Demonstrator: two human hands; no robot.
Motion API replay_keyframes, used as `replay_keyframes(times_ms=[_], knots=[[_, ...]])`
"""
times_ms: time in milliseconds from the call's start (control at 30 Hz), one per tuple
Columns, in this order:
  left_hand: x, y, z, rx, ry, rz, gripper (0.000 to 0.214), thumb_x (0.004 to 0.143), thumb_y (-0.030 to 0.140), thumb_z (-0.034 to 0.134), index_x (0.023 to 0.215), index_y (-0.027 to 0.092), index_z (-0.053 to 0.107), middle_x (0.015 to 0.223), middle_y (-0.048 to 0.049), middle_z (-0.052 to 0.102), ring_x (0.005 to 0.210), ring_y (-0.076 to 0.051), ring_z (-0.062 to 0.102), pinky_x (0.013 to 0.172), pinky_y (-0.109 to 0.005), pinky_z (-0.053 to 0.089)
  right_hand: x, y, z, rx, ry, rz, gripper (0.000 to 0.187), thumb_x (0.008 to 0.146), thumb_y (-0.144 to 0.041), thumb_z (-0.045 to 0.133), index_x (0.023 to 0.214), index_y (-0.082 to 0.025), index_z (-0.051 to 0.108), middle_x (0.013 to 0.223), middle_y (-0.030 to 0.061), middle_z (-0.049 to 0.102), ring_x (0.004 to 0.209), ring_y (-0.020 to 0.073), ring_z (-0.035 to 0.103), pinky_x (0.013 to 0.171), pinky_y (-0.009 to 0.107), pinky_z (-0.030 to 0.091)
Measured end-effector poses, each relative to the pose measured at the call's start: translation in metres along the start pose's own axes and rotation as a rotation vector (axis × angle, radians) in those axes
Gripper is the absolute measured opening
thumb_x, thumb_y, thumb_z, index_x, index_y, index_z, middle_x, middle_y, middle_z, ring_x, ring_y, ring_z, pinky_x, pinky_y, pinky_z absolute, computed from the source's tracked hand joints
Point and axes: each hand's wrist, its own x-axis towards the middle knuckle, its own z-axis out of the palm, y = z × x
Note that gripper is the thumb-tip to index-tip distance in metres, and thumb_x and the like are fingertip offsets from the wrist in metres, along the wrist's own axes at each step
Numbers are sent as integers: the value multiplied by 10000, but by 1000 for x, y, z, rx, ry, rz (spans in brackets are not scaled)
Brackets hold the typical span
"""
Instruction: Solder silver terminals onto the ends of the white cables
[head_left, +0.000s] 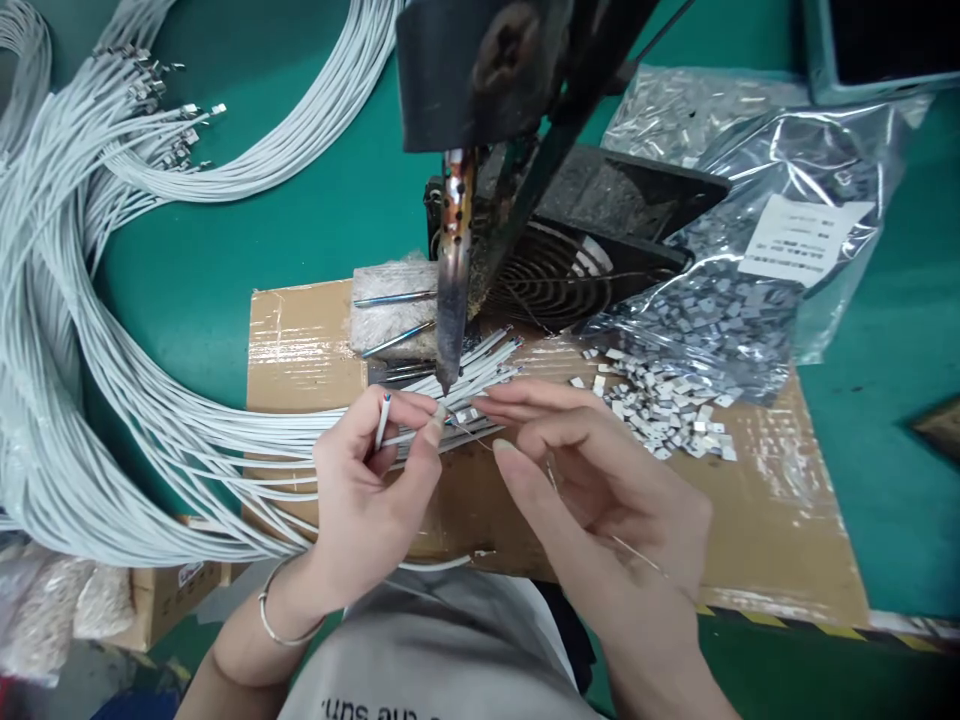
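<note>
My left hand (pixel 375 490) pinches a thin white cable between thumb and index finger, just below the tip of a fixed soldering iron (pixel 452 290). Another white cable end (pixel 383 420) with coloured cores sticks up between its fingers. My right hand (pixel 600 490) is curled to the right of the tip, with a thin solder wire (pixel 637 555) running through it. The wire's front part reaches towards the left fingertips. A small metal connector (pixel 466 415) shows near the right fingertips; whether they touch it, I cannot tell.
Bundled white cables (pixel 150 450) sweep in from the left over a cardboard sheet (pixel 765 530). Loose small metal connectors (pixel 667 400) lie to the right, before a clear bag (pixel 750 300) of similar pieces. A black fan (pixel 562 270) and a wrapped block (pixel 390 310) stand behind the iron.
</note>
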Motion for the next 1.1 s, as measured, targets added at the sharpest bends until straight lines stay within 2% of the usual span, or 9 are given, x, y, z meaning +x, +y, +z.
replay_keyframes(times_ms=[200, 333, 467, 600, 800, 1100], knots=[[3, 5, 3, 7, 4, 26, 165, 923, 92, 720, 803, 202, 689, 886, -36, 779, 795, -145, 728, 648, -193, 545, 1, -6, 7, 48, 51, 31, 189, 979, -90, 708, 898, -255, 666, 1136, 28, 824, 1067, 182, 805, 913, 283, 642], [6, 7, 4, 14, 23, 46, 166, 887, 73, 737, 787, 199, 693, 856, -27, 776, 748, -134, 714, 606, -179, 530, 2, -7, 8, 64, 62, 39, 196, 965, -82, 715, 886, -254, 665, 1137, 22, 840, 1089, 181, 816, 933, 269, 652], [8, 8, 4, 26, 31, 89, 182, 862, 44, 743, 780, 199, 695, 838, -19, 775, 733, -128, 716, 593, -168, 527, 3, -7, 8, 118, 53, 59, 218, 948, -56, 733, 883, -251, 661, 1148, -1, 835, 1091, 131, 809, 955, 190, 626], [9, 9, 5, 26, 33, 104, 186, 867, 39, 738, 790, 204, 700, 859, -13, 777, 776, -125, 729, 625, -162, 538, 5, -8, 9, 163, 57, 76, 213, 961, -66, 723, 876, -253, 664, 1148, -4, 837, 1098, 127, 808, 957, 183, 626], [10, 10, 5, 49, 43, 118, 185, 887, 58, 728, 791, 210, 688, 824, 8, 756, 667, -96, 631, 506, -166, 424, 11, -8, 14, 164, 88, 66, 222, 953, -63, 726, 851, -249, 662, 1131, -18, 847, 1093, 118, 813, 957, 171, 626], [13, 8, 6, 58, 76, 132, 170, 903, 86, 741, 795, 210, 693, 858, 15, 769, 637, -80, 589, 461, -177, 359, 14, -7, 14, 190, 76, 35, 231, 964, -44, 705, 866, -249, 662, 1145, -26, 843, 1118, 94, 802, 995, 141, 612]])
